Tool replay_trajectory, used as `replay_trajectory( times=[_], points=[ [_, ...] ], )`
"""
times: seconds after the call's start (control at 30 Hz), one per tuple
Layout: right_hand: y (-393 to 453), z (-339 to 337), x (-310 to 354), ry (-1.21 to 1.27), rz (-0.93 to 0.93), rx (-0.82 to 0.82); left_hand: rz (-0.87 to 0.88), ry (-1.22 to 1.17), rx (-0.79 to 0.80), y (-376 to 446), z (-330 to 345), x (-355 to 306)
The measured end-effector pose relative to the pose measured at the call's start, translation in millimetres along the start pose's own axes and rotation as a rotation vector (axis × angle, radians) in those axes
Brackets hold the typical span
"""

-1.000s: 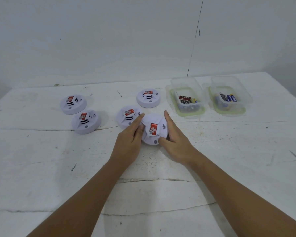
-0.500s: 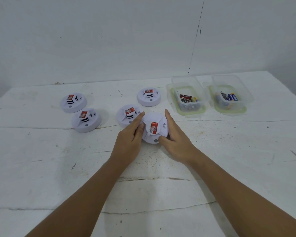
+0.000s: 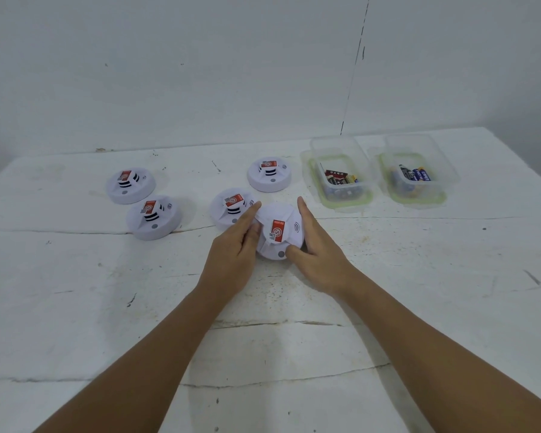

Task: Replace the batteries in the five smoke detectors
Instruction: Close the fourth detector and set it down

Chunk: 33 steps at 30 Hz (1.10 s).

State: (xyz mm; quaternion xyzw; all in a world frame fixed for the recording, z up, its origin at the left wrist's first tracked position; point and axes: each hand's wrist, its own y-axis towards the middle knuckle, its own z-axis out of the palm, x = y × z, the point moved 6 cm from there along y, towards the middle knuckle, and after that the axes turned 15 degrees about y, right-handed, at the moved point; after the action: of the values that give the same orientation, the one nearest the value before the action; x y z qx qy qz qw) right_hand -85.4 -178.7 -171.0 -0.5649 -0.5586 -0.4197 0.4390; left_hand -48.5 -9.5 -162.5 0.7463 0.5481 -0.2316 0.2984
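Setting: a cracked, white-painted table (image 3: 75, 307) pushed up against a bare white wall (image 3: 200, 73).
Detector in hand: a white smoke detector (image 3: 278, 234) with a red label sits near the table's middle, between both hands.
Left hand: the left hand (image 3: 231, 260) cups the detector's left side, fingers curved against its rim.
Right hand: the right hand (image 3: 317, 257) grips the right side, fingers along the far edge and thumb pressed near the front.
Change: over the last second the red label has turned a little and the detector has edged nearer, while both hands have kept their grip; it looks like the body is being twisted to open it, though the view is too distant to show any seam parting.
Meaning: likely the opening step on this unit; no battery is out yet.
Other detectors: four more (image 3: 233, 207) (image 3: 269, 174) (image 3: 153, 217) (image 3: 130, 185) rest closed on the table, the nearest just beside the left fingers.
Supplies: two clear tubs (image 3: 339, 176) (image 3: 416, 173) holding batteries stand to the right, well apart from the hands.
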Motion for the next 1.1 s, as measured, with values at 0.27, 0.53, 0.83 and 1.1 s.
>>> replay_trajectory(
  times=[0.27, 0.53, 0.83, 1.1],
  points=[
    [1.0, 0.3, -0.3, -0.006, -0.005, 0.004, 0.000, 0.027, 0.007, -0.2, 0.6, -1.4],
    [0.0, 0.5, 1.9, -0.004, -0.004, -0.003, 0.045, 0.036, 0.000, 0.0, 2.4, 0.6],
    [-3.3, 0.5, 5.3, -0.002, -0.024, -0.002, 0.071, 0.083, -0.029, 1.5, 3.8, 3.3],
    [-4.4, 3.9, 15.4, 0.091, -0.115, -0.025, 0.005, -0.095, -0.041, 3.8, -3.9, 7.1]
  ],
)
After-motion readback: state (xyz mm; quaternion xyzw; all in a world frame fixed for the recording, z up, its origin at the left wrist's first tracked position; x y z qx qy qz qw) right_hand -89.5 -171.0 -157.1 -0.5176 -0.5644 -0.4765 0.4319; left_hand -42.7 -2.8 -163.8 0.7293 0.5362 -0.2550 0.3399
